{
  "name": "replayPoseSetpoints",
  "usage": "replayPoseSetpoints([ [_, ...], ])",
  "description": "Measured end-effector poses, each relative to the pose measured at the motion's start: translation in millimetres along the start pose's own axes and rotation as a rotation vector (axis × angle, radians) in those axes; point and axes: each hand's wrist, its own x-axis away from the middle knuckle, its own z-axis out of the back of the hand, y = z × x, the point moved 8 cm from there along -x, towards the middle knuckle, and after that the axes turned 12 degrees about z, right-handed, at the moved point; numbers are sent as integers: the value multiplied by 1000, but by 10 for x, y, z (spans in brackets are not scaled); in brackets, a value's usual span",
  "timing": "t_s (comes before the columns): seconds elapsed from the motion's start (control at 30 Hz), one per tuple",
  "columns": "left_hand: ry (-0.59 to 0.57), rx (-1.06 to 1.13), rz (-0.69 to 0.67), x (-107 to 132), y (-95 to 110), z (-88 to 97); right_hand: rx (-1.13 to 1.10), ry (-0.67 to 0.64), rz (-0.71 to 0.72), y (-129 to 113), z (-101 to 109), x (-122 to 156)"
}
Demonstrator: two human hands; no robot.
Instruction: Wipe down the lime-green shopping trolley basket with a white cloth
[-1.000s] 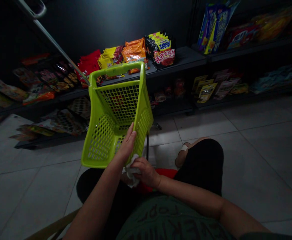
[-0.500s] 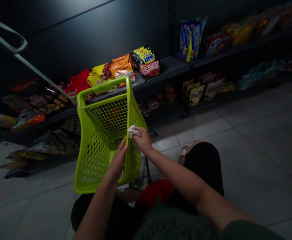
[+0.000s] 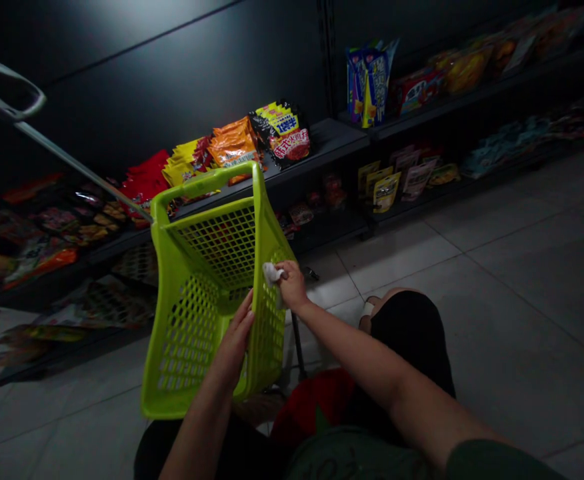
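Beyond both hands runs a dark shelf (image 3: 339, 135), its long boards carrying bright snack packets. Nearer, a lime-green basket cart (image 3: 150, 347) stands right at the hands, its lattice walls spreading mostly to their left and its handle ahead of them. The orange packets (image 3: 235, 143) sit on the shelf past that handle. The left hand (image 3: 238, 332) lies along the rim of the cart's right wall, fingers nearly straight and together. The right hand (image 3: 292, 287), just beside it, pinches a crumpled white cloth (image 3: 273, 273) against that wall's outer side.
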Motion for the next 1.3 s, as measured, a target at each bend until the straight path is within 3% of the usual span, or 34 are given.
replayPoseSetpoints([
  [0.03, 0, -15, -7, 14, 8, -8, 25, 29, -35, 40, 13, -86],
  [0.1, -11, -18, -12, 37, 19, -27, 50, 38, -45, 32, 34, 43],
  [0.2, -19, -8, -17, 56, 33, -38, 27, -69, 82, -167, 38, 802],
  [0.27, -10, -7, -23, 59, 38, -25, -51, -232, 227, -363, -15, 1365],
  [0.33, -2, -2, -18, 58, 28, -6, -86, -388, 327, -474, -63, 1656],
  [0.4, -7, -6, 2, 58, 3, 6, -65, -401, 324, -418, -26, 1466],
  [0.57, -29, -27, 27, 107, -20, 11, 124, 35, -48, 172, 366, -66],
  [0.63, -38, -40, 23, 129, -12, 9, 145, 99, -134, 265, 395, -338],
  [0.7, -40, -53, 19, 133, -10, 16, 143, 97, -97, 168, 339, -243],
  [0.87, -29, -63, 2, 105, -26, 76, 14, -43, 203, -506, 63, 694],
  [0.93, -17, -73, -4, 111, -31, 113, -44, -62, 269, -698, 13, 773],
  [1.0, -4, -90, 0, 131, -41, 151, -52, -32, 315, -758, 30, 565],
  [1.07, -3, -113, 12, 159, -60, 183, -21, 36, 334, -653, 115, 212],
  [1.17, -20, -136, 15, 201, -81, 228, 53, 120, 292, -261, 313, -223],
  [1.3, -46, -156, 37, 236, -97, 281, 123, 236, 29, 238, 595, -348],
])
